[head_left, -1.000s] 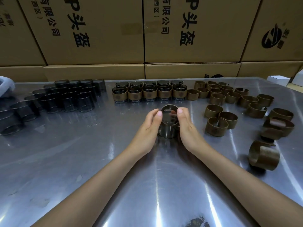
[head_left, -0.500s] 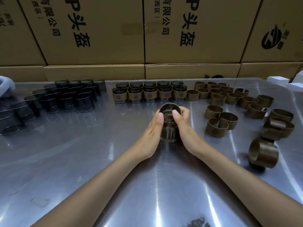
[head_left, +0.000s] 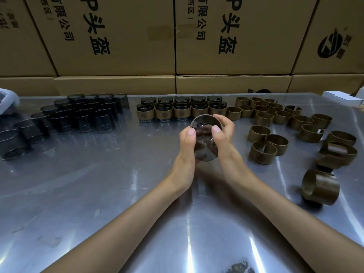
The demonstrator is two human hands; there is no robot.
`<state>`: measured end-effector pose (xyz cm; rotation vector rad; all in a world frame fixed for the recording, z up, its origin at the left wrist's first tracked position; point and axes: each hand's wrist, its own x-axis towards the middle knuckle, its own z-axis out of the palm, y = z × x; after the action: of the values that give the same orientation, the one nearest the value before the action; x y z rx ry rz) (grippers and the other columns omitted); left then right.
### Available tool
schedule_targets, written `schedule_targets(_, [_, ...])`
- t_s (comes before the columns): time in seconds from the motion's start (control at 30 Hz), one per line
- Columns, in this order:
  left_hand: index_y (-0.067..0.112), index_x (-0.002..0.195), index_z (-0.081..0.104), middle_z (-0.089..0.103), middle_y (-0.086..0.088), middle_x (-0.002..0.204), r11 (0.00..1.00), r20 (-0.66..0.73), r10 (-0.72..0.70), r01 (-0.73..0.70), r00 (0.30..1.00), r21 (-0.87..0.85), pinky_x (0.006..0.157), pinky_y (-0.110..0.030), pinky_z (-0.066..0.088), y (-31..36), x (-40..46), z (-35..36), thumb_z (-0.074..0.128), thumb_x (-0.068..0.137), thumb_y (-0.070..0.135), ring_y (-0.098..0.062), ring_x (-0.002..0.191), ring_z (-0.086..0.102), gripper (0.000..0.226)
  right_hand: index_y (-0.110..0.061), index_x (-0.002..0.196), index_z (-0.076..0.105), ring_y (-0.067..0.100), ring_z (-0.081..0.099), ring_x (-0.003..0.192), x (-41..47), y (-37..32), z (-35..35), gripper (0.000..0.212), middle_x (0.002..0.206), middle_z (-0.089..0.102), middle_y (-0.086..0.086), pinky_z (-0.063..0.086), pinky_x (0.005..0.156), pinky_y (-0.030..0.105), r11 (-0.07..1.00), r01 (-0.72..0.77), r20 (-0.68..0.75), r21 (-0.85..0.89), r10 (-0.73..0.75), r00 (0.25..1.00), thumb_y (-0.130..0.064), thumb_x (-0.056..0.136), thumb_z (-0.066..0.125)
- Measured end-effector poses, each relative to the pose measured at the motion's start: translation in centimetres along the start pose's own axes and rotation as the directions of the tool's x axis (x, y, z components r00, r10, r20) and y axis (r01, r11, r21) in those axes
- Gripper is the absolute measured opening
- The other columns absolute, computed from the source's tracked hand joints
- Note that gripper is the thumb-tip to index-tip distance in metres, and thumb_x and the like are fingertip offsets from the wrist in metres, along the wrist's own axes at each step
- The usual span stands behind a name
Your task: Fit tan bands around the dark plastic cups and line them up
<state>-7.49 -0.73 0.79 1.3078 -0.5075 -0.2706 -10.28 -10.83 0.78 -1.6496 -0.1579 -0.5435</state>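
A dark see-through cup [head_left: 204, 140] is lifted off the steel table [head_left: 98, 184] at its middle, tilted with its mouth toward me. My left hand [head_left: 187, 148] grips its left side and my right hand [head_left: 222, 138] grips its right side, both thumbs on the near rim. A tan band around it is mostly hidden by my fingers. Behind it stand two rows of banded cups [head_left: 181, 111]. Bare dark cups [head_left: 78, 115] crowd the back left. Loose tan bands [head_left: 279, 119] lie scattered at the right.
Stacked cardboard boxes [head_left: 177, 46] wall off the back of the table. A white box [head_left: 342, 97] sits at the far right corner and a pale object [head_left: 7, 95] at the far left edge. One band [head_left: 320, 187] lies on its side near the right front.
Both hands have raised the cup off the table and tipped its mouth toward me. My thumbs have closed in on the near rim.
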Motion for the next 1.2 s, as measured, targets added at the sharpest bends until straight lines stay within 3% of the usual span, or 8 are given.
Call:
schedule_targets(0.23, [0.007, 0.131, 0.051, 0.061, -0.014, 0.126, 0.994, -0.059, 0.105, -0.105, 0.993, -0.002, 0.083, -0.021, 0.054, -0.4, 0.0, 0.1, 0.03, 0.084, 0.063, -0.013, 0.112, 0.062, 0.076, -0.034, 0.132, 0.024, 0.002, 0.062, 0.098, 0.0, -1.2, 0.2, 0.051, 0.102, 0.06, -0.007, 0.05, 0.09, 0.023, 0.996, 0.046, -0.129, 0.081, -0.035, 0.991, -0.045, 0.084, 0.038])
schedule_targets(0.43, [0.008, 0.128, 0.053, 0.065, -0.013, 0.119, 0.99, -0.036, 0.139, -0.138, 0.99, 0.026, 0.077, -0.018, 0.055, -0.1, -0.3, 0.1, 0.031, 0.082, 0.058, -0.008, 0.1, 0.065, 0.071, -0.032, 0.13, 0.03, -0.001, 0.064, 0.092, 0.1, -1.2, 0.0, 0.049, 0.097, 0.062, -0.008, 0.05, 0.08, 0.016, 0.984, 0.035, -0.177, 0.175, -0.003, 0.984, -0.043, 0.083, 0.042])
schedule_targets(0.53, [0.014, 0.123, 0.054, 0.067, -0.002, 0.111, 0.99, -0.045, 0.139, -0.137, 0.989, 0.039, 0.073, -0.017, 0.054, 0.0, -0.3, 0.0, 0.031, 0.098, 0.046, -0.001, 0.094, 0.066, 0.047, -0.035, 0.127, 0.036, 0.002, 0.064, 0.094, 0.3, -1.1, -0.3, 0.046, 0.099, 0.063, -0.008, 0.05, 0.083, 0.02, 0.981, 0.016, -0.212, 0.192, 0.025, 0.977, -0.043, 0.082, 0.044])
schedule_targets(0.63, [0.02, 0.118, 0.055, 0.066, 0.01, 0.101, 0.992, -0.052, 0.122, -0.12, 0.991, 0.045, 0.064, -0.01, 0.049, 0.1, -0.3, -0.1, 0.032, 0.104, 0.032, 0.009, 0.086, 0.064, 0.029, -0.039, 0.123, 0.039, 0.013, 0.061, 0.105, 0.4, -1.0, -0.7, 0.043, 0.109, 0.061, -0.003, 0.048, 0.096, 0.036, 0.979, -0.026, -0.236, 0.202, 0.075, 0.969, -0.043, 0.081, 0.045])
schedule_targets(0.8, [0.029, 0.117, 0.054, 0.064, 0.013, 0.108, 0.989, -0.107, 0.14, -0.133, 0.984, 0.067, 0.077, -0.017, 0.053, 0.4, -0.1, -0.2, 0.036, 0.103, 0.03, 0.004, 0.099, 0.063, 0.022, -0.034, 0.123, 0.043, 0.011, 0.058, 0.106, 0.5, -0.6, -0.5, 0.032, 0.115, 0.059, 0.0, 0.046, 0.094, 0.031, 0.959, -0.084, -0.18, 0.27, 0.136, 0.974, -0.037, 0.092, 0.049])
schedule_targets(0.93, [0.029, 0.127, 0.048, 0.058, 0.015, 0.118, 0.975, -0.14, 0.184, -0.162, 0.973, 0.153, 0.099, -0.027, 0.047, 0.6, 0.4, -1.1, 0.043, 0.101, 0.031, 0.001, 0.112, 0.058, 0.026, -0.02, 0.123, 0.057, 0.016, 0.066, 0.104, 0.4, -0.5, -1.4, 0.044, 0.115, 0.069, 0.004, 0.051, 0.085, 0.031, 0.881, -0.346, 0.064, 0.323, 0.344, 0.937, -0.046, 0.088, 0.051])
schedule_targets(1.07, [0.018, 0.129, 0.054, 0.064, -0.004, 0.126, 0.999, -0.086, -0.033, 0.036, 0.996, 0.035, 0.1, -0.039, 0.048, 0.6, 1.0, -2.3, 0.052, 0.095, 0.037, -0.022, 0.12, 0.06, 0.039, -0.021, 0.113, 0.064, 0.019, 0.067, 0.094, 0.4, -0.5, -2.2, 0.049, 0.108, 0.072, 0.006, 0.053, 0.082, 0.028, 0.779, -0.497, 0.189, 0.382, 0.461, 0.867, -0.049, 0.072, 0.063])
schedule_targets(1.2, [0.025, 0.111, 0.067, 0.072, 0.001, 0.114, 0.969, 0.122, -0.244, 0.247, 0.962, -0.009, 0.084, -0.023, 0.053, 1.1, 1.1, -3.7, 0.068, 0.079, 0.055, -0.01, 0.106, 0.068, 0.044, -0.021, 0.113, 0.066, 0.02, 0.068, 0.1, 0.4, -0.3, -2.9, 0.041, 0.116, 0.07, 0.009, 0.056, 0.081, 0.025, 0.73, -0.489, 0.239, 0.477, 0.428, 0.872, -0.042, 0.078, 0.062])
